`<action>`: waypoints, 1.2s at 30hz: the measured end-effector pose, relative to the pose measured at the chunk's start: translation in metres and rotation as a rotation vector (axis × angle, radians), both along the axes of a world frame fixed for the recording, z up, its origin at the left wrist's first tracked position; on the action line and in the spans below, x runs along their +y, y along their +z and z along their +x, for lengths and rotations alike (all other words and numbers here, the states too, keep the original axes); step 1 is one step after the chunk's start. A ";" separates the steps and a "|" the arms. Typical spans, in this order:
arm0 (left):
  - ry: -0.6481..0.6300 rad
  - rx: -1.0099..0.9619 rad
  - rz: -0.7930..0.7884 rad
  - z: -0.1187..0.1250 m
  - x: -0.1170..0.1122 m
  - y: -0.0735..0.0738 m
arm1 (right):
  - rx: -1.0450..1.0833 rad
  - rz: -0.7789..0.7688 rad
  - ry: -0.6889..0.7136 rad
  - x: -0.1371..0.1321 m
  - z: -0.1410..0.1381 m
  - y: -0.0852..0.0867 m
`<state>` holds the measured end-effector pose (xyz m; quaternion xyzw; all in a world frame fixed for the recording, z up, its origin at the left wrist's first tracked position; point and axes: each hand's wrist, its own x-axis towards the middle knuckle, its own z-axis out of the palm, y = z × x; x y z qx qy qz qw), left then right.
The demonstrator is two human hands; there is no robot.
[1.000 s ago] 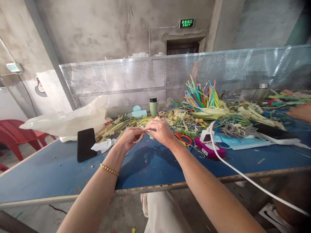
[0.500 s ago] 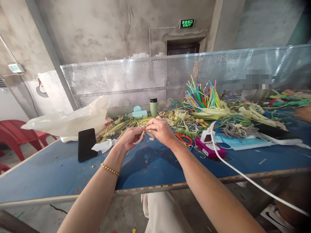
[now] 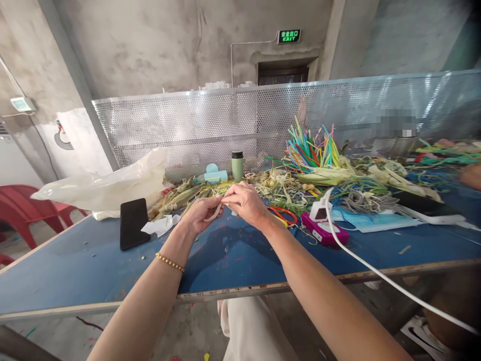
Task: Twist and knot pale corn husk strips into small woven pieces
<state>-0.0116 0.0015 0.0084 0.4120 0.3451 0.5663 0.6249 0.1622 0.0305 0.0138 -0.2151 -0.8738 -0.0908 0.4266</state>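
1. pale strip is raised in our fingers, beyond the near edge of the blue table, with bare surface between.
2. our left hand is pinched almost closed on the strip, and its loose end hangs under the fingers. our right hand is also pinched, at the upper end of it.
3. half a second ago, a piece of the strip was visible by the right fingers; now both hands' fingertips meet closely and cover it. we judge the work is in a fine part, with the strip not yet finished.
4. at the sides, the dark phone and the purple box limit our room, but between them the space looks enough.
5. farther, husks, then the green bottle and the perforated panel close the back.
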 end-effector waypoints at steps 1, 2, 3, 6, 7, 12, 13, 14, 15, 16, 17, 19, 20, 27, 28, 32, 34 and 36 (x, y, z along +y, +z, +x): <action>0.002 -0.003 -0.002 0.000 0.000 0.000 | -0.002 0.003 0.005 0.000 0.000 -0.001; 0.006 -0.004 -0.003 0.000 0.000 0.000 | -0.003 0.005 0.010 0.000 -0.001 -0.001; 0.014 -0.003 -0.004 0.000 0.000 0.001 | -0.005 0.006 0.016 0.001 -0.001 -0.002; 0.045 0.014 0.001 0.001 0.001 0.000 | -0.002 -0.006 0.033 0.001 -0.002 -0.003; 0.053 0.025 0.006 0.001 0.001 0.000 | 0.009 -0.017 0.039 0.001 -0.002 -0.003; 0.072 0.134 0.083 0.001 -0.001 -0.002 | 0.220 -0.096 -0.027 0.007 0.000 -0.001; 0.080 0.162 0.109 0.002 -0.001 -0.002 | 0.267 -0.115 -0.064 0.008 0.001 -0.001; 0.090 0.190 0.132 0.002 -0.002 -0.002 | 0.304 -0.147 -0.101 0.010 0.001 -0.001; 0.101 0.221 0.151 0.002 -0.002 -0.002 | 0.328 -0.198 -0.136 0.010 0.002 -0.001; 0.115 0.252 0.167 0.003 -0.003 -0.002 | 0.336 -0.265 -0.166 0.011 0.002 -0.002; 0.126 0.281 0.181 0.003 -0.003 -0.002 | 0.325 -0.344 -0.185 0.010 0.002 -0.002; 0.143 0.320 0.208 0.005 -0.004 -0.002 | 0.263 -0.500 -0.189 0.008 0.002 -0.003; 0.151 0.329 0.224 0.005 -0.004 -0.002 | 0.229 -0.562 -0.171 0.007 0.001 -0.003; 0.193 0.395 0.315 0.009 -0.002 -0.005 | 0.277 -0.783 0.048 0.011 -0.004 -0.013; 0.191 0.400 0.316 0.009 -0.002 -0.006 | 0.300 -0.794 0.063 0.014 -0.005 -0.015; 0.178 0.457 0.268 0.008 -0.004 -0.005 | 0.358 -0.840 0.105 0.019 -0.006 -0.020; 0.173 0.489 0.242 0.007 -0.006 -0.004 | 0.359 -0.846 0.101 0.018 -0.006 -0.020; 0.170 0.499 0.228 0.006 -0.006 -0.004 | 0.348 -0.830 0.080 0.015 -0.005 -0.018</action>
